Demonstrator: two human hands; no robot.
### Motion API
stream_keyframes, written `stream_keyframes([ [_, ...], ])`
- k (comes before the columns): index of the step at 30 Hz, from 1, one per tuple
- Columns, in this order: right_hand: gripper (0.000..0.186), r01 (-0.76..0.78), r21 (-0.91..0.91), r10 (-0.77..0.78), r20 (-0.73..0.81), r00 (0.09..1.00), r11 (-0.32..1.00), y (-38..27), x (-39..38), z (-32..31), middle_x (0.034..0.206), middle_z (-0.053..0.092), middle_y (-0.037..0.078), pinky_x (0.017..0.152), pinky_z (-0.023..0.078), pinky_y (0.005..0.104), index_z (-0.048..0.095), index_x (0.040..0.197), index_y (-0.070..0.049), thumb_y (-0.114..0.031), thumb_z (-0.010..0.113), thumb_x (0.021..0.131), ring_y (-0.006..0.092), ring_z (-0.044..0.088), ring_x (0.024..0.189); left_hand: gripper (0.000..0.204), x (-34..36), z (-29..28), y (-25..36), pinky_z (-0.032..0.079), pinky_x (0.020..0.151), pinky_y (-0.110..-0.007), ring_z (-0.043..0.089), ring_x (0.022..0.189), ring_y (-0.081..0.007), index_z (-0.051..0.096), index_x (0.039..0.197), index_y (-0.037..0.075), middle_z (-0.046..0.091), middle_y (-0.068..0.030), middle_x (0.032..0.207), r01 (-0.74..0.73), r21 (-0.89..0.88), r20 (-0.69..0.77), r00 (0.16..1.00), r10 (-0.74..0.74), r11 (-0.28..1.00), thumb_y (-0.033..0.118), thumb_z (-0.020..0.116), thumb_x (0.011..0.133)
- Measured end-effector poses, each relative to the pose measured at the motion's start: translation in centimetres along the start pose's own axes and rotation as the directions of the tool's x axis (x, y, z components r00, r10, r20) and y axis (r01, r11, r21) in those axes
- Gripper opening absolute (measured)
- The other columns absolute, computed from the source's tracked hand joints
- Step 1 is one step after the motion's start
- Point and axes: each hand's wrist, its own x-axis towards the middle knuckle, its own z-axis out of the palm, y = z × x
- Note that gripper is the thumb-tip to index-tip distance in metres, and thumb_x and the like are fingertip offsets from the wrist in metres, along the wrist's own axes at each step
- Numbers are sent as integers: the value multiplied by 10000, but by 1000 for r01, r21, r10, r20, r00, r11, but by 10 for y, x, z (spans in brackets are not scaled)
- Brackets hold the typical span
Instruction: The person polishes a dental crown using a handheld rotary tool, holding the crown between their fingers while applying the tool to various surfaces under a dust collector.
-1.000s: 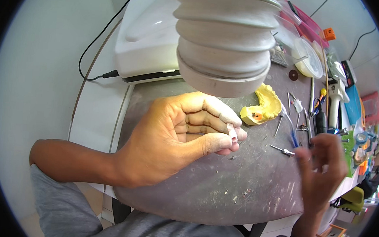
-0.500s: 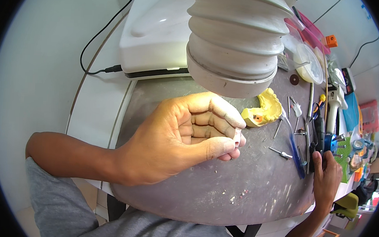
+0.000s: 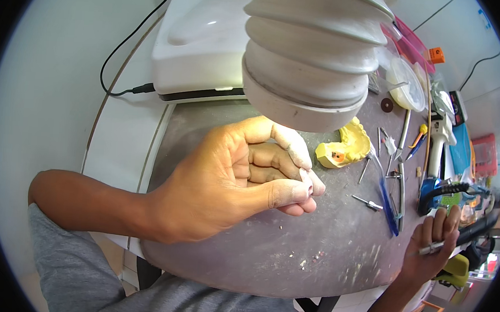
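The grey tabletop [image 3: 226, 272] is partly hidden on its far side by a ribbed white hose [image 3: 310, 57], cut off by the upper edge. Left of it, a white box [image 3: 201, 67] is also cut off. The left hand [image 3: 214, 179] curls near the middle, fingers pinched on a small pale piece, mostly covered. At right, the right hand [image 3: 432, 244] has its fingers wrapped around a black tool [image 3: 477, 228], blurred at its outer end. Beyond the left hand sits a yellow tooth model [image 3: 351, 145]; the small pale piece [image 3: 305, 176]'s shape is hard to make out.
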Motion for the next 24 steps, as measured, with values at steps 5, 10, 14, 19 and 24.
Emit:
stream_keyframes([
  [5, 293, 202, -365, -168, 122, 978, 909, 34, 16, 68, 728, 440, 61, 554, 419, 166, 483, 896, -38, -314, 574, 934, 113, 481, 572, 145, 1, 0, -2, 593, 781, -303, 686, 907, -232, 495, 942, 3, 650, -223, 1011, -12, -25, -36, 999, 12, 1000, -51, 613, 877],
  [10, 298, 389, -509, -178, 414, 892, 768, 57, 31, 96, 795, 594, 118, 571, 489, 252, 550, 941, -14, -166, 765, 802, 159, 589, 627, 154, 0, 3, -5, 586, 808, -314, 678, 938, -235, 490, 915, 11, 647, -206, 1034, -52, -11, -53, 997, 52, 999, -64, 616, 869],
  [14, 381, 468, -502, -148, 552, 821, 728, 71, 37, 94, 798, 610, 121, 595, 492, 277, 552, 961, -10, -35, 831, 703, 194, 625, 684, 163, -1, 2, -7, 578, 829, -323, 667, 972, -238, 491, 914, 16, 642, -202, 1052, -48, -9, -100, 994, 47, 999, -76, 614, 863],
  [19, 425, 481, -492, -173, 546, 820, 726, 75, 33, 99, 805, 608, 101, 630, 536, 312, 537, 976, -57, -14, 837, 679, 253, 677, 763, 150, -1, 5, -8, 578, 835, -332, 662, 978, -235, 496, 918, -10, 635, -207, 1063, -63, -7, -133, 989, 62, 998, -81, 613, 856],
  [24, 396, 481, -557, -130, 553, 823, 677, 74, 31, 101, 817, 608, 67, 583, 549, 307, 551, 936, -84, -32, 840, 670, 283, 707, 828, 140, 0, 3, -14, 568, 855, -332, 654, 980, -227, 507, 946, -41, 628, -219, 1070, -152, 29, -111, 982, 154, 988, -83, 605, 855],
])
